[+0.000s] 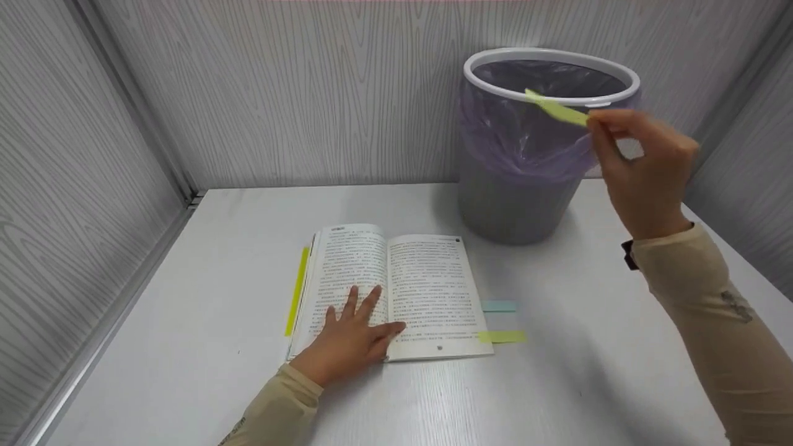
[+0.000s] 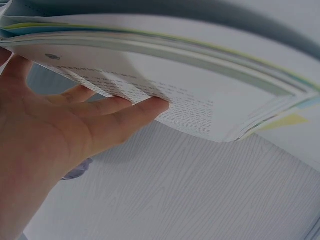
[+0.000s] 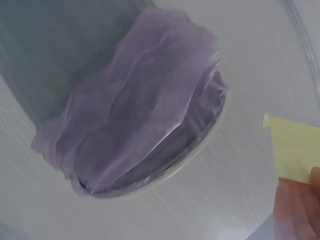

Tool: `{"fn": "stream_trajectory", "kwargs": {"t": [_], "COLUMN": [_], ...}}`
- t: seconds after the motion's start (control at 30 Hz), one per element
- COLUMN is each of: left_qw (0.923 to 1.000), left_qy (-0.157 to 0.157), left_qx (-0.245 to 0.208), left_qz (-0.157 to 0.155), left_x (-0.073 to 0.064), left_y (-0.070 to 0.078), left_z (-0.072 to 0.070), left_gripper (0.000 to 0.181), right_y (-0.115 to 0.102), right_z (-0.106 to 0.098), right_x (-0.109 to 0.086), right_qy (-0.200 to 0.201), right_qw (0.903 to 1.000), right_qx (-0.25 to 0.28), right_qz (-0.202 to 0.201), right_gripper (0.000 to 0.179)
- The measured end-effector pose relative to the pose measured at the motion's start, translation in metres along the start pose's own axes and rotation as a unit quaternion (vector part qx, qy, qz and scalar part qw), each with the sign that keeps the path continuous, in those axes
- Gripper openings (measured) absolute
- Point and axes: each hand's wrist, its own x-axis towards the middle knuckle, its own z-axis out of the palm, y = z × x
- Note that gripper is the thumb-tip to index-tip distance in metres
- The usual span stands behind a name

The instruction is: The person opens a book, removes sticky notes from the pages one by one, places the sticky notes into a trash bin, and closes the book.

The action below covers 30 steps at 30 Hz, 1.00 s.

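Right hand (image 1: pixel 650 164) pinching a bent yellow-green strip (image 1: pixel 559 111), left hand (image 1: pixel 348 339) spread across an open book (image 1: pixel 424 288) — white, densely printed

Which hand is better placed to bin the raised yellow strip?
Probably the right hand: it pinches the yellow strip near the bin, while the left hand rests on the open book.

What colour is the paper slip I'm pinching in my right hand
Pale yellow. The paper slip shows best in the right wrist view.

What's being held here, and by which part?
A yellow sticky note, pinched by one edge in the right hand; the left hand rests on the open book.
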Motion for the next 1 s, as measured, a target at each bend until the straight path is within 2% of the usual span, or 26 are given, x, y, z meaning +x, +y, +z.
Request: {"fn": "stream_trajectory", "kwargs": {"t": [0.1,0.2,0.4,0.57,0.8,1.0], "left_qw": [1.0,1.0,0.9999,1.0,0.9999,1.0], "left_qy": [-0.002,-0.002,0.0,-0.001,0.0,-0.005], "left_qx": [-0.001,0.0,0.0,0.0,0.012,0.004], "left_qz": [-0.002,0.001,0.012,0.007,0.005,0.0], "left_x": [-0.002,-0.002,-0.003,-0.001,0.0,0.001], "left_y": [0.001,0.0,-0.001,-0.001,-0.001,0.001], "left_z": [-0.001,-0.001,-0.001,0.0,0.0,-0.001], "left_gripper": [0.036,0.036,0.035,0.035,0.035,0.035], "right_y": [0.012,0.024,0.043,0.053,0.055,0.055], "right_z": [0.005,0.009,0.02,0.029,0.035,0.035], "right_x": [0.013,0.021,0.027,0.032,0.038,0.042], "right_qy": [0.041,0.047,0.002,-0.019,-0.061,-0.123], "right_qw": [0.9988,0.9971,0.9945,0.9892,0.9808,0.9711], "right_qx": [-0.025,-0.059,-0.104,-0.144,-0.182,-0.189], "right_qz": [0.002,0.0,0.012,0.022,0.034,0.078], "right_gripper": [0.011,0.016,0.019,0.018,0.023,0.026]}}
